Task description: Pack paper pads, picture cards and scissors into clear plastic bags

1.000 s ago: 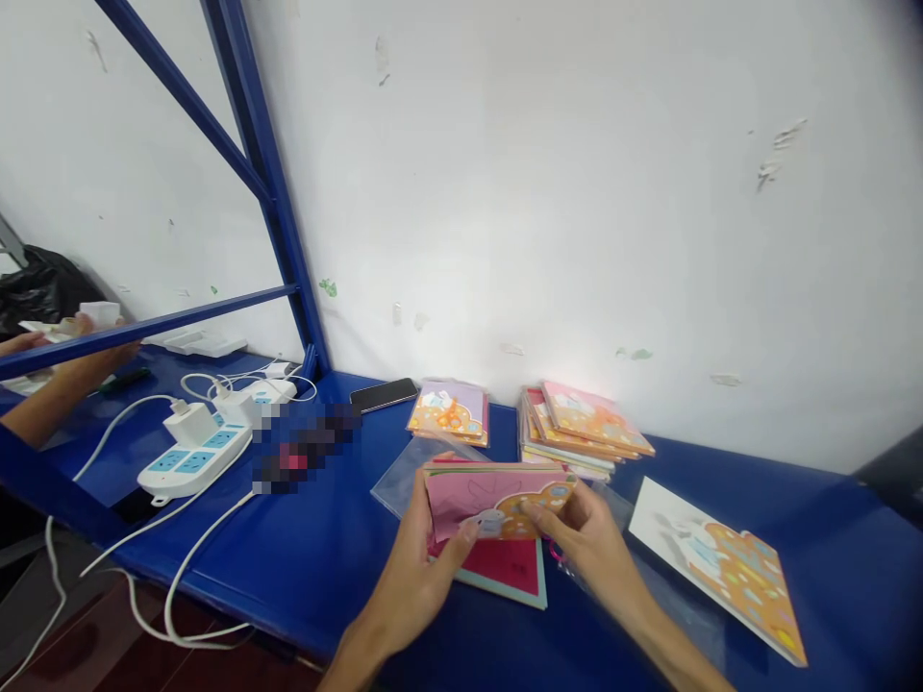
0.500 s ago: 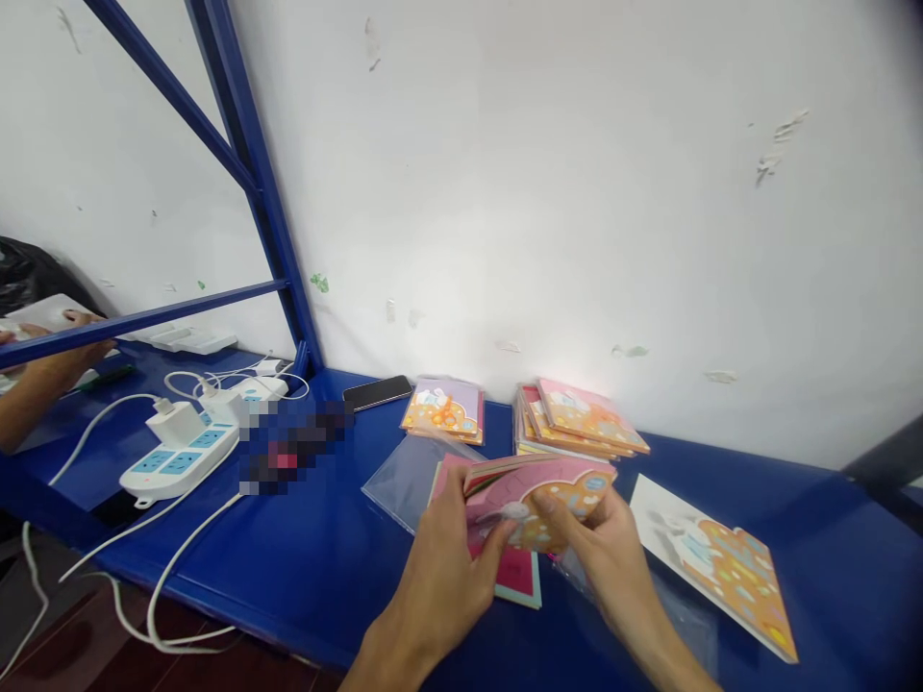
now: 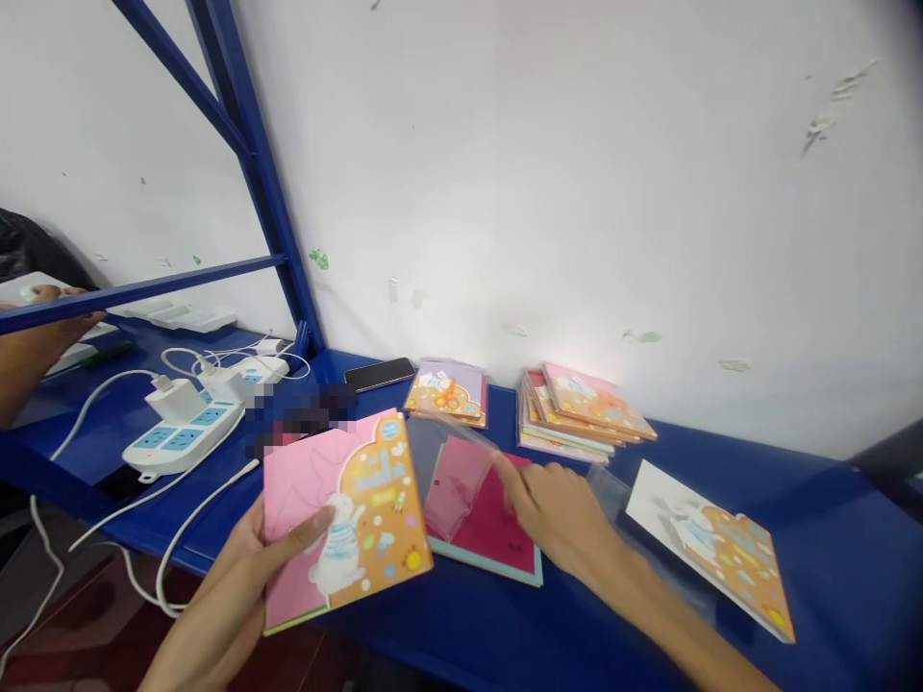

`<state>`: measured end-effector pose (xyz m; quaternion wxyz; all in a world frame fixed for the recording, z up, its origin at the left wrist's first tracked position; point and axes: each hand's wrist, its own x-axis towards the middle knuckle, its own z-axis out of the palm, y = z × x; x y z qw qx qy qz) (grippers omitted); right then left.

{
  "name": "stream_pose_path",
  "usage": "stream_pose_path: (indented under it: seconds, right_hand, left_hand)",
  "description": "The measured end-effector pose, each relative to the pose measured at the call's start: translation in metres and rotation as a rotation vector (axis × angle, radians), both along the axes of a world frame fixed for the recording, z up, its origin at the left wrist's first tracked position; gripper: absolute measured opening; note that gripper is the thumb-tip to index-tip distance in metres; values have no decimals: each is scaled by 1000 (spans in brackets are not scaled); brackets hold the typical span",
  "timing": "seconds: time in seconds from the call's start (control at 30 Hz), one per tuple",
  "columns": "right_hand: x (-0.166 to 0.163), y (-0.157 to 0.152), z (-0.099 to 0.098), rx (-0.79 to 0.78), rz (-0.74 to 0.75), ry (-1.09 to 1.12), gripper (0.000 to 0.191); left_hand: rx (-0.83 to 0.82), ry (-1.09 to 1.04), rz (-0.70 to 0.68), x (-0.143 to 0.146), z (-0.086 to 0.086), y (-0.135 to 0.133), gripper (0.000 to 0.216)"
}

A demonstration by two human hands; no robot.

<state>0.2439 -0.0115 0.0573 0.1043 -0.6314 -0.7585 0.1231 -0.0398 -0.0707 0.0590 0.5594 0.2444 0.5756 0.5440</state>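
My left hand (image 3: 249, 567) grips a pink and orange rabbit card pack (image 3: 338, 519), held face up off the front left of the blue table (image 3: 851, 567). My right hand (image 3: 559, 509) reaches left over a red sheet (image 3: 497, 529) lying on the table, with its fingers pinched on the edge of a clear plastic sleeve (image 3: 451, 471) that lifts off the sheet.
A stack of cards (image 3: 577, 413) and a smaller pack (image 3: 447, 389) lie by the wall, a phone (image 3: 380, 373) beside them. Another rabbit card (image 3: 717, 543) lies at the right. A power strip (image 3: 184, 432) with chargers and cables sits left. Another person's arm (image 3: 29, 341) shows at far left.
Both hands held the card pack together over the red sheet. My left hand has carried it off to the left, and my right hand has let go and taken the clear sleeve.
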Motion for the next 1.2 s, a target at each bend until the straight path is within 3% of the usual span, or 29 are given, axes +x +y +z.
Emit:
stream_pose_path:
  seconds: [0.1,0.2,0.33,0.53,0.7,0.8,0.87,0.97,1.03,1.1,1.2]
  right_hand:
    - [-29,14,-8,61,6,-221,71]
    - [-40,28,-20,66,12,-208,57]
    - [-24,41,-29,57,16,-115,36]
    - [13,49,-19,97,28,162,34]
    - [32,46,-3,56,35,739,35]
    - [39,40,16,75,19,880,34]
    - [42,34,29,218,-10,848,30]
    - [43,22,40,636,-48,621,19]
    - [42,13,35,812,99,441,7]
    - [40,4,21,765,328,287,6]
    - [39,-8,-6,465,509,79,15]
  left_hand:
    - [-34,4,20,-22,-2,-5,102]
    - [-44,-1,24,-23,-6,-10,104]
    - [-64,16,51,-14,-6,-14,107]
    - [-62,3,90,-16,-4,-17,112]
    - [-81,-12,128,-19,-5,-19,104]
    - [-87,-8,124,-19,-5,-20,97]
    - [-88,-10,115,-20,-5,-20,92]
    - [-75,28,115,-22,-9,-20,85]
    - [-60,65,122,-24,-11,-20,86]
    - [-44,87,130,-26,-12,-21,89]
    - [-35,91,136,-27,-10,-22,89]
